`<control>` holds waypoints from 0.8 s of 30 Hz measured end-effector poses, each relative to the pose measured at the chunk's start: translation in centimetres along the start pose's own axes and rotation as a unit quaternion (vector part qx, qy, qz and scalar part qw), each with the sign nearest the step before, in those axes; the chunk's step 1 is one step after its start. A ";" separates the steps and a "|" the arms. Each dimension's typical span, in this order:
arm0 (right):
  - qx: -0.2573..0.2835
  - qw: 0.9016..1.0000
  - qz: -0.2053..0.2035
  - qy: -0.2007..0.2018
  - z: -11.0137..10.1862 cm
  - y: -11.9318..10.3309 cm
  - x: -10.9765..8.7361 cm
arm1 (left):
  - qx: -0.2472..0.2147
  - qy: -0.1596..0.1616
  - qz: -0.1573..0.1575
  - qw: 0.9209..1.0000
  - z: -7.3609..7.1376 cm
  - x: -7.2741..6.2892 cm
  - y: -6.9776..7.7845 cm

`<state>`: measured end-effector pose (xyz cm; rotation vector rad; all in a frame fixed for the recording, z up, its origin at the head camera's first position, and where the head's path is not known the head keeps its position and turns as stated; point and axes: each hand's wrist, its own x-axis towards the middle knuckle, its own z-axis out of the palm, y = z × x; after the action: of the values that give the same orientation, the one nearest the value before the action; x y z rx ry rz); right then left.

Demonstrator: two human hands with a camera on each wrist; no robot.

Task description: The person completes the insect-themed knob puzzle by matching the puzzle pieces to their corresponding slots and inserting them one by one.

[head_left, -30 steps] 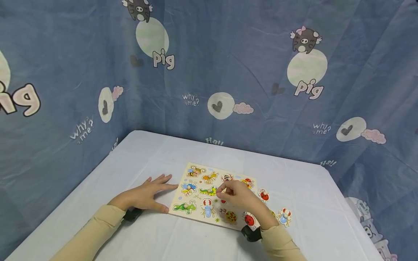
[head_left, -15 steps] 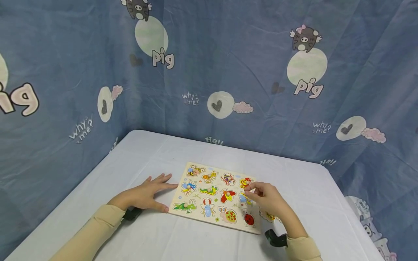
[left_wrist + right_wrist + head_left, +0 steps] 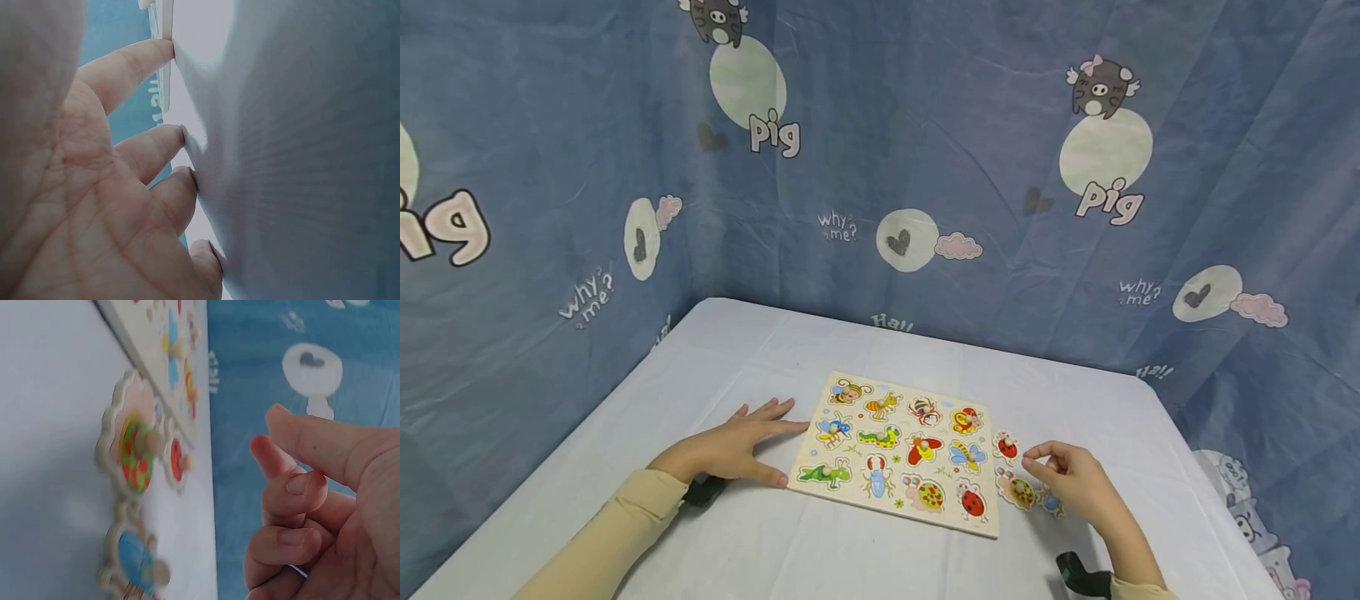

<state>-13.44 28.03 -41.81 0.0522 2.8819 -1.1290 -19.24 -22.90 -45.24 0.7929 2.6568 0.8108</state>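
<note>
A wooden peg puzzle board with several insect pictures lies on the table. My left hand rests with spread fingers at its left edge; in the left wrist view its fingertips touch the white surface and one meets the board's edge. To the board's right lie three loose knobbed pieces: a ladybug, a snail and a blue beetle, the last partly hidden by my right hand. That hand hovers over them with loosely bent fingers and holds nothing; thumb and forefinger stand apart in the right wrist view.
The white-covered table extends around the board. A blue printed curtain hangs behind it and along the left side. Black wrist cameras are strapped beneath both wrists.
My right hand has moved from above the middle of the board to the right, over the loose pieces. The board pictures it covered are visible again. My left hand has stayed still.
</note>
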 end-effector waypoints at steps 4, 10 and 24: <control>0.004 1.000 0.012 -0.007 -0.5 1.4 -0.2 | -0.001 -0.001 0.000 1.000 0.0 0.0 0.0; 0.009 1.000 0.023 -0.016 -1.0 2.6 -0.3 | 0.000 -0.002 -0.004 1.000 0.1 0.1 0.0; 0.022 0.996 0.078 -0.036 -1.0 4.5 -0.4 | 0.006 0.000 -0.010 1.000 0.1 0.1 -0.2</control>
<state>-12.89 31.99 -44.15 0.2287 2.7356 -1.1404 -19.36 -22.87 -45.45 0.7681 2.6665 0.7908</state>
